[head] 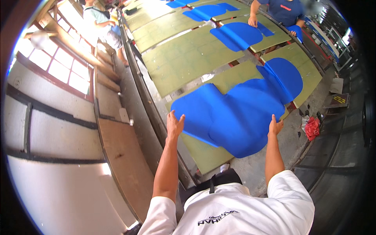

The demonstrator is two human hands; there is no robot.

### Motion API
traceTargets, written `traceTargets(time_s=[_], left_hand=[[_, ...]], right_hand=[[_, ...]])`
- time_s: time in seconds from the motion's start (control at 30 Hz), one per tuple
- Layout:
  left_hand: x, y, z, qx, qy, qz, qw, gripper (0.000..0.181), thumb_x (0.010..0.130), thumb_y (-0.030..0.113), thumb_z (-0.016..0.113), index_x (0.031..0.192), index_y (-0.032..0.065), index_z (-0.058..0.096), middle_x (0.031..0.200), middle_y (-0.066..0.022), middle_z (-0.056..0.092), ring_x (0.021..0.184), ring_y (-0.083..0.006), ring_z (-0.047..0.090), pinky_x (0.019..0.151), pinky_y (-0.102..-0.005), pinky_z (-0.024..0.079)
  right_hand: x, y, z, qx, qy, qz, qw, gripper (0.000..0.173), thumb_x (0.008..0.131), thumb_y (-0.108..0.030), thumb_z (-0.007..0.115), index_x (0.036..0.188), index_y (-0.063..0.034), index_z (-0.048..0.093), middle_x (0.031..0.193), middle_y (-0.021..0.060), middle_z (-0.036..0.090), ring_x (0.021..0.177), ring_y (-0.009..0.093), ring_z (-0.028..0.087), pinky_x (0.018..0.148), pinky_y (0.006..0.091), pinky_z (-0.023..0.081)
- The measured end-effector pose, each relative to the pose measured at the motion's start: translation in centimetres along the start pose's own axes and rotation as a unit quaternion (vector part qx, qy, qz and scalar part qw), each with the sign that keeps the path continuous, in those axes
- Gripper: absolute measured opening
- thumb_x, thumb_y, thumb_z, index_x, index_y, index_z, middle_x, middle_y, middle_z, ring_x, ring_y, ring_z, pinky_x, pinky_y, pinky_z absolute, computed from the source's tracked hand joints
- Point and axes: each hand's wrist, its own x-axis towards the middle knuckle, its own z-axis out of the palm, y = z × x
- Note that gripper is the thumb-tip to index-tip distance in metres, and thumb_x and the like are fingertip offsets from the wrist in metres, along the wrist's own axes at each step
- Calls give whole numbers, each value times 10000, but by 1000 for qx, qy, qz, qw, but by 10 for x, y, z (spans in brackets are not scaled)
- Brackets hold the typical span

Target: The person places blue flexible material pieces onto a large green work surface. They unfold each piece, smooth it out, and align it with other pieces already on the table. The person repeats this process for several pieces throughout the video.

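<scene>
A large blue fabric piece [235,114] with rounded ends spans the space between my hands, over the nearest green board. My left hand [175,123] grips its left edge, thumb up. At the right edge my right hand [275,125] holds the cloth, its fingers partly hidden behind it. Just beyond, a rounded blue piece [286,76] lies across the board's far right part, partly under or against the held cloth; which, I cannot tell. Another blue cut piece [241,33] rests on the boards farther up.
Green boards [188,58] run in a row along a metal rail [138,76]. A co-worker in a dark shirt [282,14] touches the cloth at the upper right. Another person [101,23] stands at the upper left. A red plastic bag [312,129] lies on the floor at right.
</scene>
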Motion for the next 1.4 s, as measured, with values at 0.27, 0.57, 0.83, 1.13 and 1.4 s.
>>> traceTargets(time_s=[0.27, 0.57, 0.83, 1.13, 1.4], left_hand=[[96, -17, 17, -76, -76, 229, 968, 547, 878, 319, 671, 1286, -13, 522, 1252, -251, 567, 1227, -407, 507, 1031, -468, 410], [151, 32, 64, 47, -179, 308, 933, 601, 856, 315, 685, 1322, -12, 491, 1276, -248, 563, 1221, -402, 519, 1022, -484, 432], [174, 85, 111, 74, -191, 302, 931, 711, 805, 427, 729, 1327, 0, 503, 1251, -246, 589, 1160, -406, 557, 1002, -469, 446], [205, 105, 93, -44, -423, 110, 898, 671, 735, 463, 792, 1068, -102, 645, 1056, -262, 663, 991, -399, 643, 877, -476, 493], [204, 86, 91, -14, -376, 302, 876, 655, 773, 407, 787, 1168, -65, 561, 1071, -253, 628, 1002, -404, 612, 875, -464, 482]], right_hand=[[-91, 37, -16, 53, 17, 51, 997, 882, 808, -408, 776, 1425, 80, 377, 1396, 274, 491, 1308, 362, 477, 1084, 421, 370], [-155, 67, -64, 252, -170, 279, 911, 617, 812, -460, 767, 1253, -58, 608, 1159, 87, 655, 977, 213, 619, 880, 346, 456], [-139, 47, -38, 217, -19, 74, 973, 542, 773, -158, 804, 1236, 30, 594, 1163, 150, 670, 1025, 242, 658, 911, 364, 508], [-159, 4, -29, 194, 15, 159, 968, 422, 803, -129, 753, 1172, 34, 633, 1072, 119, 708, 988, 225, 679, 883, 351, 529], [-140, -18, -41, 25, 0, 124, 992, 555, 786, -244, 778, 1247, 6, 598, 1127, 147, 700, 1068, 254, 658, 956, 388, 483]])
